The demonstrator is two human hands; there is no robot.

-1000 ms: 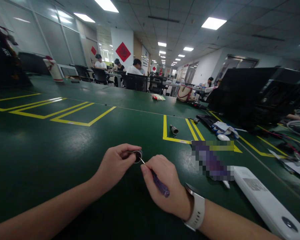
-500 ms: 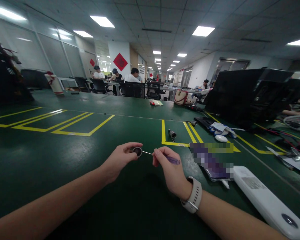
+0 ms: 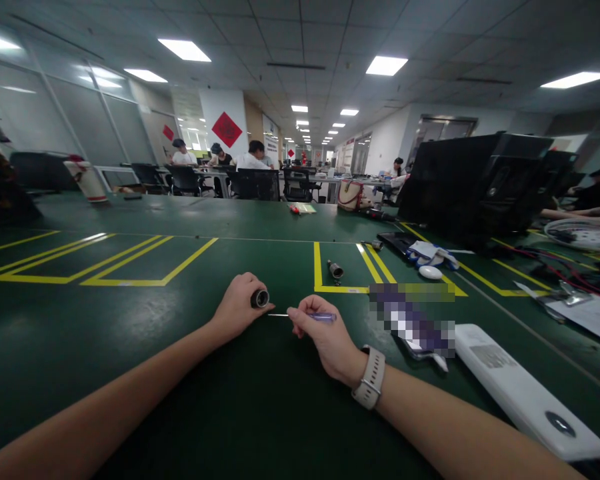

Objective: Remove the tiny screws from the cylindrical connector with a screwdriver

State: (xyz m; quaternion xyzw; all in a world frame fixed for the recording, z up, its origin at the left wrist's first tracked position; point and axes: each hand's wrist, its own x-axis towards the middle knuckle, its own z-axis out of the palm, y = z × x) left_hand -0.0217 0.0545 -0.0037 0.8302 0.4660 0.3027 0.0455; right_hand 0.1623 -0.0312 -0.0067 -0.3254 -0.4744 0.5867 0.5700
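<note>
Hollow dark metal cylinder (image 3: 261,299) held over the smooth green table (image 3: 260,400)

On my feed, its silvery-rimmed open end shows; my left hand (image 3: 237,305), curled around it, hides part of its side. My right hand (image 3: 320,333) pinches a slim purple-handled screwdriver (image 3: 324,318), tip near the cylinder. Beyond, a grey metal fitting (image 3: 335,269) lies inside yellow tape (image 3: 318,267).

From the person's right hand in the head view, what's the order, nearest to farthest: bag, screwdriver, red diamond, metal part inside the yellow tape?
From the right hand:
1. Screwdriver: held in it.
2. Metal part: ahead on the table, inside the yellow tape.
3. Bag: farther ahead, slightly right.
4. Red diamond: ahead-left, on the distant pillar.
</note>
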